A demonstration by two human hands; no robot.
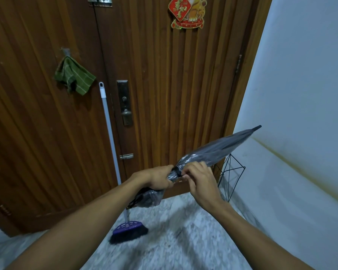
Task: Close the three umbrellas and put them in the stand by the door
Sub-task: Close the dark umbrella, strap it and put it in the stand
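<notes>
A folded grey umbrella [220, 146] is held slanted in front of the door, its black tip pointing up and to the right. My left hand [158, 178] grips it around the gathered canopy near the handle end. My right hand [198, 178] pinches the black strap wrapped around the canopy. A black wire umbrella stand [231, 172] sits in the corner by the door, below the umbrella and partly hidden by my right hand. No other umbrella is in view.
A wooden door [154, 84] fills the view ahead, with a lock plate [125, 103] and a green cloth [74, 76] on a hook. A broom [113, 152] with a purple head leans on it. A pale wall [300, 114] stands to the right; the floor is marbled.
</notes>
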